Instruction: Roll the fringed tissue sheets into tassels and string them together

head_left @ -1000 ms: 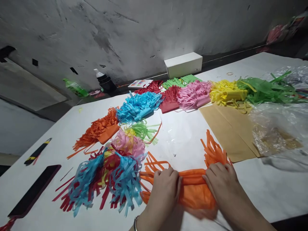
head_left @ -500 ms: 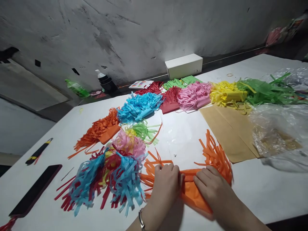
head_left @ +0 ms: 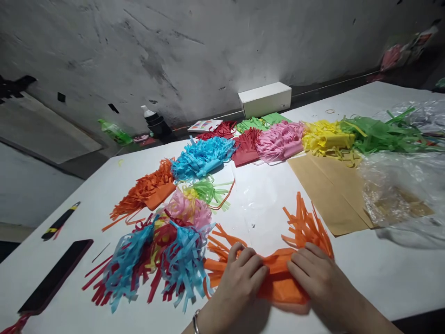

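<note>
Left hand [head_left: 243, 273] and right hand [head_left: 318, 278] both press, fingers curled, on a rolled orange paper bundle [head_left: 278, 278] at the near bench [head_left: 382, 273] edge (thin fringe strips splay from each end). Crinkled multicoloured tassels [head_left: 156, 260] lie just left. White bench cover, scuffed grey wall [head_left: 194, 51] behind.

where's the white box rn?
In the head view the white box sits at the far edge of the table, against the wall, centre-right of frame, just behind the green fringed paper and the pink fringed paper.
</note>
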`<action>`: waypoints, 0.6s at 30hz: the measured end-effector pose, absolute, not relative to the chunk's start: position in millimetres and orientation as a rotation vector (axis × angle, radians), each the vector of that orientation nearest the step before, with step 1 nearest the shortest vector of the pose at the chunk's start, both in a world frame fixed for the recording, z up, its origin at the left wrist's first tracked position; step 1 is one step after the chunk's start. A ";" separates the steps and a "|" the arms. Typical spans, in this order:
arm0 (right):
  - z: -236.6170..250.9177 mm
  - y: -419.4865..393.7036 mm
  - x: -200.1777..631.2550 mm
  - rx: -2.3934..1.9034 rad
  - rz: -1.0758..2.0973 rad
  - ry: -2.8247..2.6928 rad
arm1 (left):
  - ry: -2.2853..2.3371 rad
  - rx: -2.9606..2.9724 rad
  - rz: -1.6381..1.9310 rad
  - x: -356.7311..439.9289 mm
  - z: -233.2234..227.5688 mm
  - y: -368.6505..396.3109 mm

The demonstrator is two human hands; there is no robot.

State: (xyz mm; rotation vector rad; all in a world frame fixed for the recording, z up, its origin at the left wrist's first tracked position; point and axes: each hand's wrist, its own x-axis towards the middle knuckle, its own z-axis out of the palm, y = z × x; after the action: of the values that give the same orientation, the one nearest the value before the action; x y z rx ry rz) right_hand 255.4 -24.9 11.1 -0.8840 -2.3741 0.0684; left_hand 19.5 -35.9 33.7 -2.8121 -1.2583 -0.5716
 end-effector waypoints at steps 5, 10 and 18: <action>-5.4 -36.0 270.9 -0.859 -0.038 -2.299 | -1.281 -2.841 -0.530 15.9 31.9 -43.8; -11.2 -44.1 263.3 -0.857 -0.071 -2.267 | -1.272 -2.835 -0.576 19.4 24.7 -47.5; -6.1 -38.4 265.2 -1.133 0.147 -2.122 | -1.721 -2.750 -0.737 24.1 29.6 -52.9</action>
State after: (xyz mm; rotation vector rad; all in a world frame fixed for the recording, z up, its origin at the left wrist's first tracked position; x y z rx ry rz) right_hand 265.2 -38.4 -6.1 -1.1335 -2.1222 0.1472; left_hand 24.1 -52.9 29.6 -2.7496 -1.7213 -0.7371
